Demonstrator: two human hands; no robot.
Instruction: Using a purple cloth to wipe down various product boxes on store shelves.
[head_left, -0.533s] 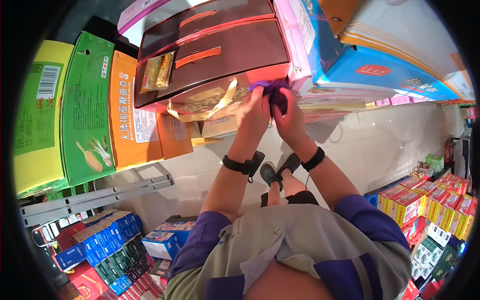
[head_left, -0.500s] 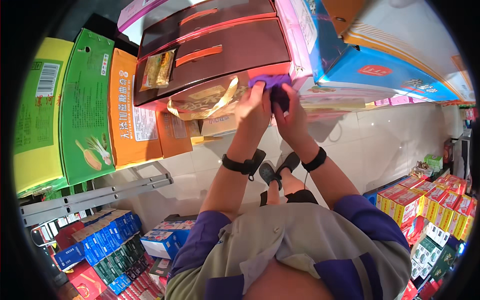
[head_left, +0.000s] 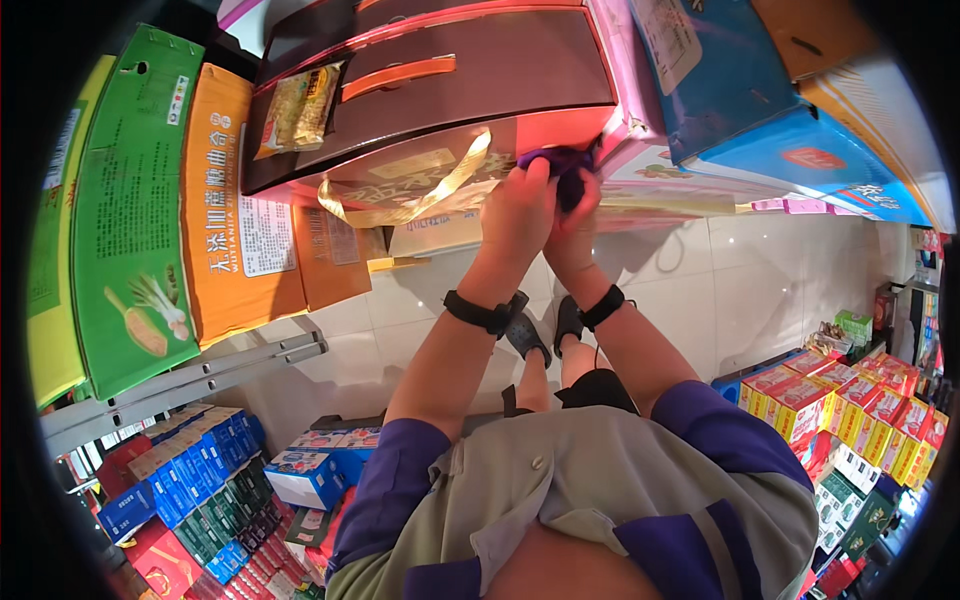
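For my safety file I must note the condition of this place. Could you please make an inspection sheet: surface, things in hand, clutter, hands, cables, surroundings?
Surface: brown carry box, glossy top with an orange strap.
Things in hand: purple cloth, bunched, near the box's front right corner; contact unclear.
Clutter: snack packet lying on the box.
Hands: left hand and right hand both grip the cloth; fingers partly blurred.
Cables: short dark strand below the right wristband; cannot tell whether it is a cable.
Surroundings: green carton and orange carton at left, blue carton at right, tiled floor below.
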